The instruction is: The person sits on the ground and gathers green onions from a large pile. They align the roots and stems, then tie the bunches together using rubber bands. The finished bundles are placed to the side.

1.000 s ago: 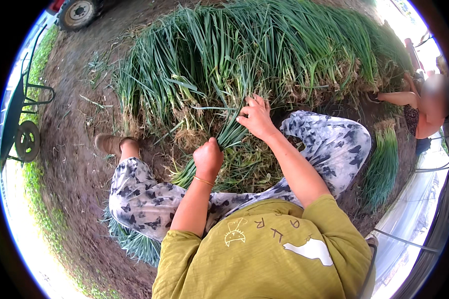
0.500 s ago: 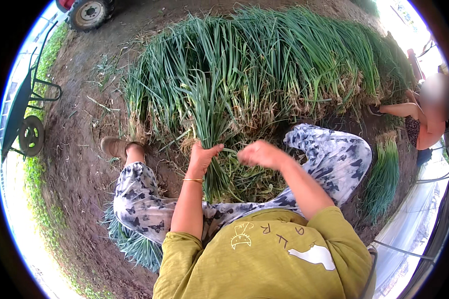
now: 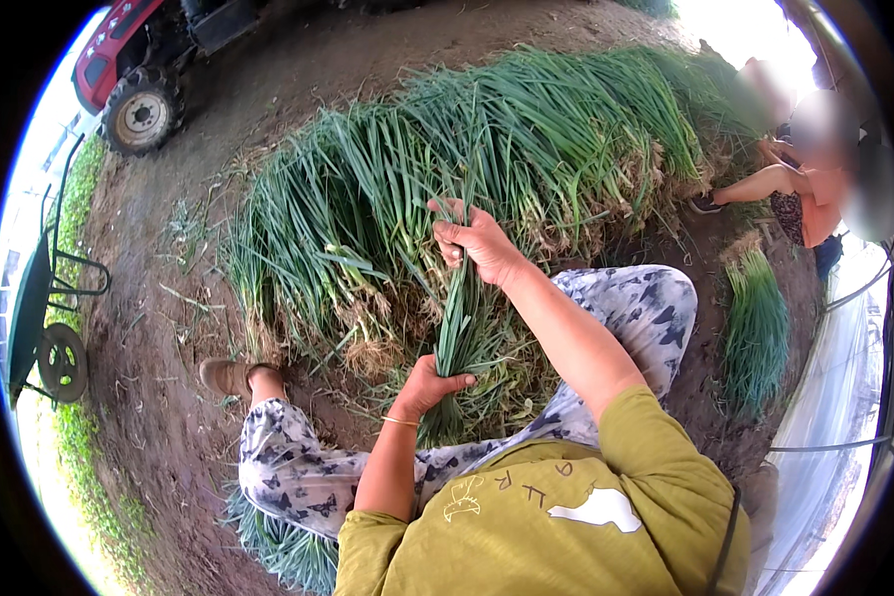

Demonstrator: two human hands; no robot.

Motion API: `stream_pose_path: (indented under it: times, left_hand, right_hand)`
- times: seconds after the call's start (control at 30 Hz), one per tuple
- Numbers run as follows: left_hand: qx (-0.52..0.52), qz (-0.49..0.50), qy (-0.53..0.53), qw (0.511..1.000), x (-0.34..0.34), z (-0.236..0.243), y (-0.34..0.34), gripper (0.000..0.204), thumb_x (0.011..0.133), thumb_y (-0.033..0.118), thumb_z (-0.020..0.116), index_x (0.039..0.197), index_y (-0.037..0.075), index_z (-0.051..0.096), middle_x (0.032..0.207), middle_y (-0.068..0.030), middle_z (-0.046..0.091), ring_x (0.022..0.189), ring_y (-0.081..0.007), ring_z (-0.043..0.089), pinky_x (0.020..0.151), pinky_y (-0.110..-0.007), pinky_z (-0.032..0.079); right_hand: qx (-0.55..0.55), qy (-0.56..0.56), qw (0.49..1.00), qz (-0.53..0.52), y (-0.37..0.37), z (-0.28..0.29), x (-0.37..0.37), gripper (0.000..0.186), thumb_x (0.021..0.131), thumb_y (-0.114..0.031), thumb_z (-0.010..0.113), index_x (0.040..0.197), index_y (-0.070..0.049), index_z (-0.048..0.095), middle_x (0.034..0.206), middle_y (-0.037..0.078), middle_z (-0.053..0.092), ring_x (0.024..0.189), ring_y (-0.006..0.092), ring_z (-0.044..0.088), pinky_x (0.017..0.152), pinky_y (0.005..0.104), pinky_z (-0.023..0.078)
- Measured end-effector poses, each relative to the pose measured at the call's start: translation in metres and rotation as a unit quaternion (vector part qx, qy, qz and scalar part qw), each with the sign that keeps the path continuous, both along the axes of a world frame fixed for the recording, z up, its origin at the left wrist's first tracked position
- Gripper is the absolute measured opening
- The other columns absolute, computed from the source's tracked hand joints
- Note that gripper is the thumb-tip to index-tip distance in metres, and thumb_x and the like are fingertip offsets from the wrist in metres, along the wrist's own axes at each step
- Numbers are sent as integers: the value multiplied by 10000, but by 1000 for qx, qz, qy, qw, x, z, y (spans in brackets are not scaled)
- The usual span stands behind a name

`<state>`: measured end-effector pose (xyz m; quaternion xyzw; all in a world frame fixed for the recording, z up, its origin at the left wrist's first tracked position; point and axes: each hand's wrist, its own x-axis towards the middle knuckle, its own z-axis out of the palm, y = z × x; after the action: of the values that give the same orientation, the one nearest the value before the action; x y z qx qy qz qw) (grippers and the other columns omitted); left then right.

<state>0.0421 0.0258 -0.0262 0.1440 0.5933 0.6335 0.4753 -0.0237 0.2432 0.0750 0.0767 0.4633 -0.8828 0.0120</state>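
A bunch of green onions (image 3: 455, 323) stretches between my two hands, over my lap. My left hand (image 3: 430, 387) is wrapped round its lower part, with leaves hanging below the fist. Farther out, my right hand (image 3: 477, 243) has its fingers curled round the bunch's upper part, close to the pile's near edge. A long pile of green onions (image 3: 526, 129) lies across the ground in front of me, its pale, rooty ends facing me. Loose leaves and trimmings (image 3: 507, 368) cover the ground between my knees.
Onion bundles lie to my right (image 3: 755, 333) and beside my left leg (image 3: 283, 546). A red tractor (image 3: 119, 65) stands at the far left, with a green wheelbarrow (image 3: 32, 303) nearer. At the right sits a person in orange (image 3: 824, 204), with others partly visible behind. Plastic sheeting (image 3: 829, 387) edges the right.
My right hand has moved forward and left onto the upper part of the bunch. My left hand has come slightly nearer and right. The view has shifted, showing more of the tractor.
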Motion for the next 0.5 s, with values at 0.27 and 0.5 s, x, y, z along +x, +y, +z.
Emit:
stream_pose_path:
  times: [0.27, 0.5]
  left_hand:
    - [-53, 59, 155, 985, -1, 47, 16, 145, 801, 114, 719, 821, -5, 637, 650, 54, 543, 568, -39, 448, 509, -220, 360]
    - [9, 217, 95, 971, -24, 34, -15, 71, 796, 52, 693, 814, 8, 641, 676, 9, 597, 559, -78, 523, 508, -238, 423]
  right_hand:
    - [755, 174, 631, -33, 47, -19, -5, 216, 912, -304, 519, 916, -90, 494, 571, 46, 535, 462, 182, 520, 408, 307, 411]
    - [804, -77, 563, -176, 175, 63, 22, 215, 906, -215, 545, 931, -2, 528, 610, 66, 546, 472, 113, 476, 409, 215, 405]
